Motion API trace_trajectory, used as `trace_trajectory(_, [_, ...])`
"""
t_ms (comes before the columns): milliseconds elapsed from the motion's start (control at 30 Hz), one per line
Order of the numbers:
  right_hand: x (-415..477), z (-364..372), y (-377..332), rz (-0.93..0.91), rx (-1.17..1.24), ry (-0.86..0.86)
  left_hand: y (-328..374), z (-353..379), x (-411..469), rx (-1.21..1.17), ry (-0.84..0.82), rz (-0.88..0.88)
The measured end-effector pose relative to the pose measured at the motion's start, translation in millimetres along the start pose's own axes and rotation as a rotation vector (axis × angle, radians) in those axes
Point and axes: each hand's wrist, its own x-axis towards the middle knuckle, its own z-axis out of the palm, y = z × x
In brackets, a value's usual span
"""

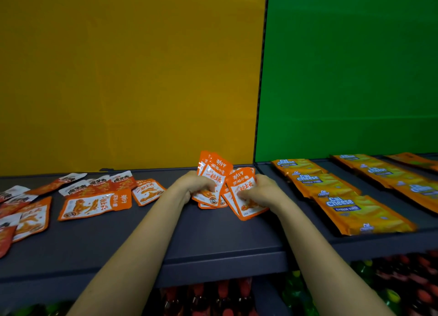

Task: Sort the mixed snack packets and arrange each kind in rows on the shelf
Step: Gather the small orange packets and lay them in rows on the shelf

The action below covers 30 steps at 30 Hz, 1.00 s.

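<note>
Left hand (195, 185), right hand (257, 190) grip orange packets (216, 173) over shelf (213, 235)

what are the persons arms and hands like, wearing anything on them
The left hand and right hand wear no gloves, and neither wrist shows a watch or bracelet. Both forearms are uncovered down to the picture's lower edge, with no sleeves in view.

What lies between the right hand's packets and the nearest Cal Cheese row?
In the head view, only bare grey shelf lies between the packets in the right hand and the Cal Cheese row.
</note>
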Motion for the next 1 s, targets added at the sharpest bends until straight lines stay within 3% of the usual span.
trace_trajectory(167, [-23,1,-4,-0.032,0.179,0.063,-2,-13,-15,-0.157,-0.118,0.080])
trace_trajectory(467, [-106,-94,44,-0.166,0.554,0.471,27,14,-79,-0.413,-0.226,0.264])
trace_trajectory(700, [-194,-165,134,0.031,0.651,0.736,49,120,-108,-0.445,-0.437,0.279])
trace_trajectory(1000, [-285,-266,266,0.231,0.604,0.909,84,310,-156,-0.429,-0.631,0.332])
